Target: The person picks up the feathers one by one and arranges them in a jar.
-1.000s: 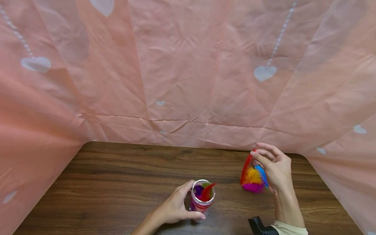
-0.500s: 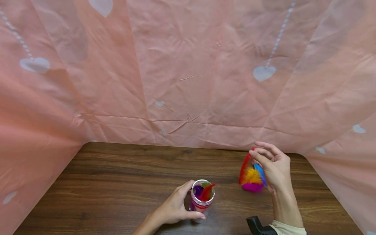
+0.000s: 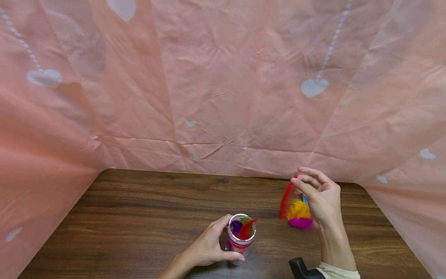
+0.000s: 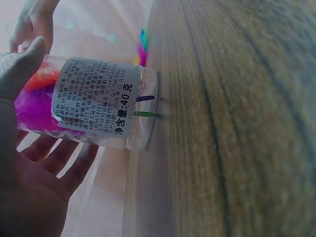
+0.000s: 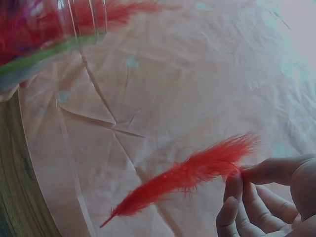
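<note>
Feathers (image 3: 246, 229) in red, purple and green sat inside the transparent jar (image 3: 238, 248) that I was watching through the head camera, and the tip of a red one poked over the right side of its rim. The jar was mouth up, its base down by the dark wood-grain tabletop (image 3: 139, 217). From the jar's left, the person's left hand (image 3: 209, 246) was wrapped round it, thumb across the near side. Through the left wrist camera I had a white label (image 4: 96, 96) on the jar's wall, printed with Chinese characters. Beyond the jar and to its right, the right hand (image 3: 322, 195) was pinching a single red feather (image 3: 286, 201) by the fingertips. That feather slanted downward, apart from the jar; the right wrist view showed me that it was gripped near its downy end, the bare quill free. Also right of the jar, an orange-yellow feather (image 3: 299, 210) and a magenta feather (image 3: 300, 223) lay together, with part of a blue feather (image 3: 304, 198) showing beside the hand. Pink cloth (image 3: 223, 77) with pale hearts rose beyond the jar.
</note>
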`<state>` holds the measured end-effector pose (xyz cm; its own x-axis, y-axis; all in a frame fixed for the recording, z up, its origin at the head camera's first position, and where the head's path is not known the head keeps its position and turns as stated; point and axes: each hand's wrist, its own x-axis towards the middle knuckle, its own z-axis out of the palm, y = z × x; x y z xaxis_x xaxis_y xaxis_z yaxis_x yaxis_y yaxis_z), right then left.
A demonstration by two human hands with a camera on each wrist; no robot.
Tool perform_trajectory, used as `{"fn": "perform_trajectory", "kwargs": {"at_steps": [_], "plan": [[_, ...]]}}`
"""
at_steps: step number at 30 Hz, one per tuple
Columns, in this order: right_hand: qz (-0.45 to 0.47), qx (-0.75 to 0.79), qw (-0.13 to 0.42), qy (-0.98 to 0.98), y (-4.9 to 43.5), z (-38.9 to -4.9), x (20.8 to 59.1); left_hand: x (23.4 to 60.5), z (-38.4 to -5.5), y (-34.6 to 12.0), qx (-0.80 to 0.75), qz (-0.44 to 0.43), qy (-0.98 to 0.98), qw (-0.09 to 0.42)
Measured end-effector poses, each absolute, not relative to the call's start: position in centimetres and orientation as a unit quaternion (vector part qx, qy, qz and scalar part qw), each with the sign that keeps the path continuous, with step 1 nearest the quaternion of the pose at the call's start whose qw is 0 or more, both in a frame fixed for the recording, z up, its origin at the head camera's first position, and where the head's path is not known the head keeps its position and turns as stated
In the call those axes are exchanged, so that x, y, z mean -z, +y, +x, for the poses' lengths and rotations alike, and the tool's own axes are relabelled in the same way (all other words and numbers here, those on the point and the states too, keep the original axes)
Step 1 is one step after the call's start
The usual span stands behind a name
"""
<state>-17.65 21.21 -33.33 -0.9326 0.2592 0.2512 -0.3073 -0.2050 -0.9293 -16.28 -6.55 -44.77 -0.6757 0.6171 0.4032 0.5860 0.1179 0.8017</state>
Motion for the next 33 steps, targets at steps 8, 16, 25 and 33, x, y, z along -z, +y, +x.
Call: {"fn": "perform_trajectory", "kwargs": {"at_steps": [8, 16, 25, 33], "plan": [[0.038, -0.778, 0.195, -0.596, 20.2, -17.5, 32.8, 44.9, -16.3, -6.5, -0.529, 0.405, 0.746, 0.011], [0.038, -0.791, 0.187, -0.581, 19.2, -17.7, 32.5, 44.9, -16.3, -6.5, -0.530, 0.403, 0.746, 0.008], [0.055, -0.790, 0.190, -0.580, 18.3, -17.7, 32.3, 45.2, -16.6, -6.5, -0.530, 0.410, 0.742, 0.002], [0.043, -0.783, 0.188, -0.591, 17.7, -17.6, 32.0, 45.0, -16.5, -6.6, -0.531, 0.407, 0.743, 0.003]]}}
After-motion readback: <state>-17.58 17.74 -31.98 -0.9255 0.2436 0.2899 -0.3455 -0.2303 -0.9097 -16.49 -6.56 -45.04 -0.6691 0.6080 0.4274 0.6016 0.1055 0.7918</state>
